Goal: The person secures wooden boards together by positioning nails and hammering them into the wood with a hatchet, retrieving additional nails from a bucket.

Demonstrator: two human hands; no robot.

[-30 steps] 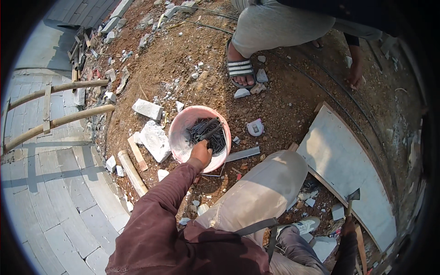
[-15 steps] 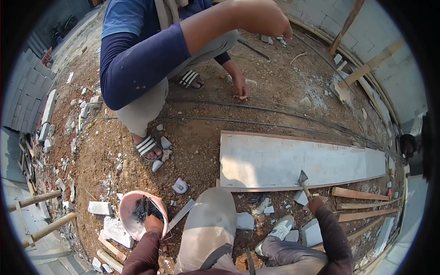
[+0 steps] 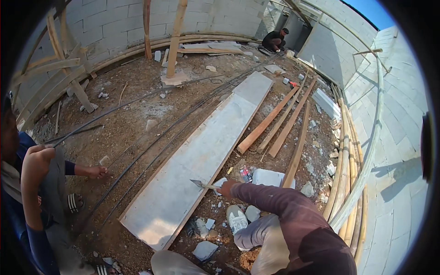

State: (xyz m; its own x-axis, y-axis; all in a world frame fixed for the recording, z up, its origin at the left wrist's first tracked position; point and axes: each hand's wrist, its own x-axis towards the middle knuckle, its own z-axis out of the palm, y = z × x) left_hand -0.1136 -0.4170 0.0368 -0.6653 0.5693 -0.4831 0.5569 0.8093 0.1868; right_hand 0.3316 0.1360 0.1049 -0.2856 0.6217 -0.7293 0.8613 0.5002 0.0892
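My right hand (image 3: 227,188) is closed round the wooden handle of a tool with a small, pointed, flared metal head (image 3: 198,183); its exact kind is unclear. The head is over the near right part of a long pale grey panel (image 3: 197,151) edged with thin wood, which lies on the dirt. My left hand is out of view. Beside my shoe, right of the panel, lie a white block (image 3: 267,177) and small bottles (image 3: 245,174).
Left of the panel a co-worker's fist (image 3: 38,159) grips a long dark rod (image 3: 151,93). More rods (image 3: 158,137) run along the ground. Wooden strips (image 3: 268,120) and bamboo poles (image 3: 344,169) lie right. Another person (image 3: 275,40) crouches far off. Block walls (image 3: 128,23) and a wooden prop (image 3: 177,41) stand around.
My view has swung right and up toward the panel's far end. My left hand and the pink bucket it was in have left the picture. My right hand still grips the tool.
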